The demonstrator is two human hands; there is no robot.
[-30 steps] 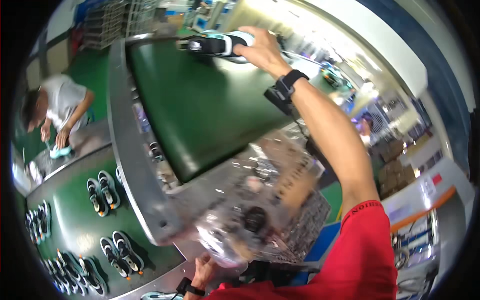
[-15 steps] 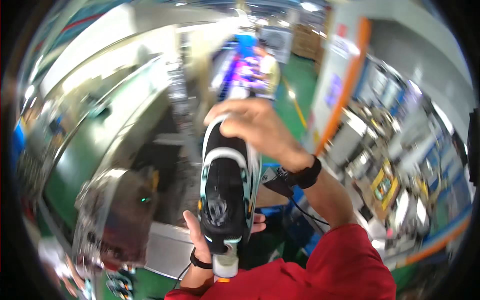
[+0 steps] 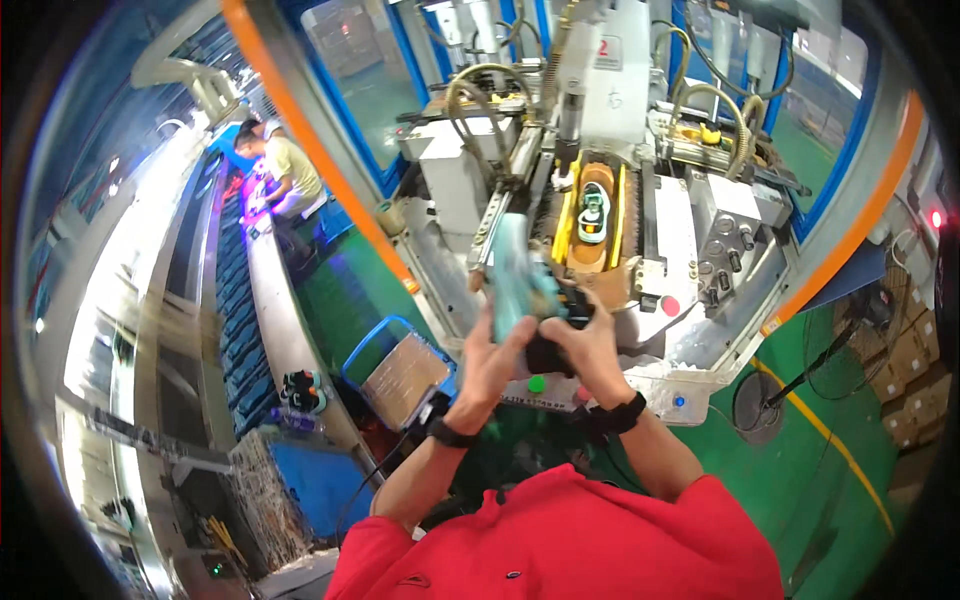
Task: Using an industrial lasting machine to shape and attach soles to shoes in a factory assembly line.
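Note:
A pale teal and black shoe (image 3: 514,285), smeared by motion, is held in front of me in both hands. My left hand (image 3: 488,368) grips its left side, and my right hand (image 3: 590,350) is closed around the black part on the right. Both thumbs press toward each other near its lower end. Just beyond the shoe is a machine (image 3: 612,90) with a brown cradle (image 3: 586,258) between yellow side bars. In that cradle sits another shoe (image 3: 593,212) in black, white and teal.
Orange posts (image 3: 318,150) frame the machine on both sides. A green button (image 3: 536,384) sits on its front edge. At left, a blue-framed cart (image 3: 405,378) stands beside a conveyor (image 3: 285,330), where another person (image 3: 290,170) works. A thin pole stand (image 3: 790,392) is at right.
My view has swung right, from the conveyor side to the machine. The shoe has tipped from upright to a new angle, and my right hand has moved from its top to its right side.

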